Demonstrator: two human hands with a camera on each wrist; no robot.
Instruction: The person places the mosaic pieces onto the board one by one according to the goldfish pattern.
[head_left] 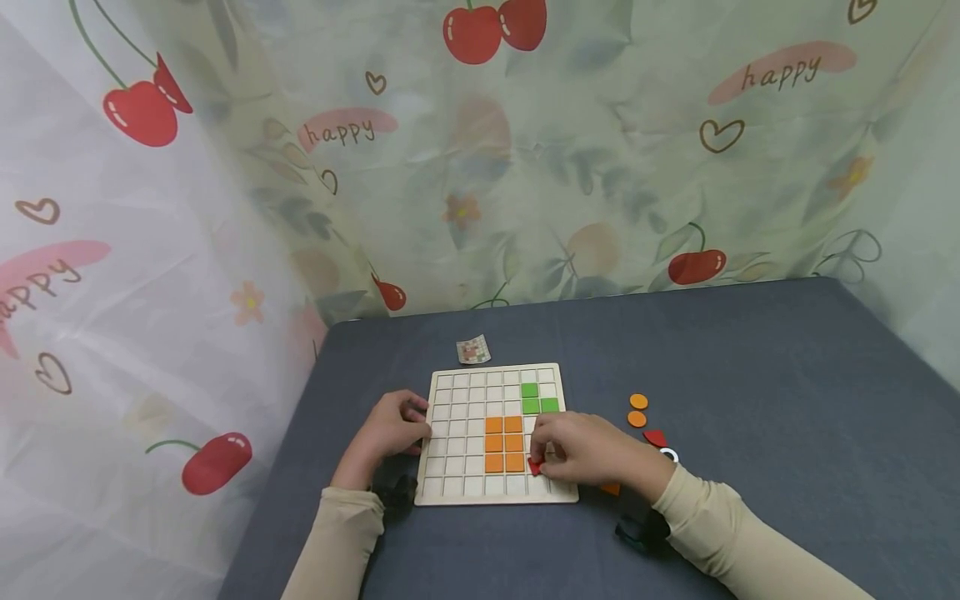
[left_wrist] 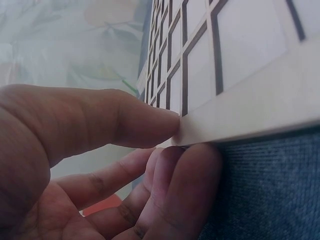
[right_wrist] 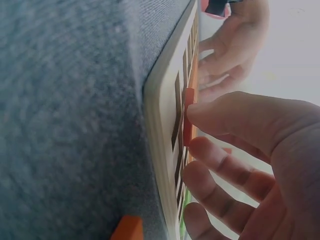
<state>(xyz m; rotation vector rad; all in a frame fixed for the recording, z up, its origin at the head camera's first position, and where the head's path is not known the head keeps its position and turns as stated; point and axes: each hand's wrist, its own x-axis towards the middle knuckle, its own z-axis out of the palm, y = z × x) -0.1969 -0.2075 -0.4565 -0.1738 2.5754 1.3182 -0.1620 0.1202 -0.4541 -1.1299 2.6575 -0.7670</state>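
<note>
A wooden grid board lies on the table with orange square tiles and green square tiles in its cells. My left hand holds the board's left edge, thumb on the rim and fingers against the side, as the left wrist view shows. Over the board's lower right part, my right hand pinches a small red tile between thumb and fingertips. That red tile sits at the grid beside the orange block. Its full shape is hidden by my fingers.
Right of the board lie two orange discs, a red piece, a white ring and an orange piece partly under my right hand. A small patterned card lies behind the board. A printed curtain hangs behind the table.
</note>
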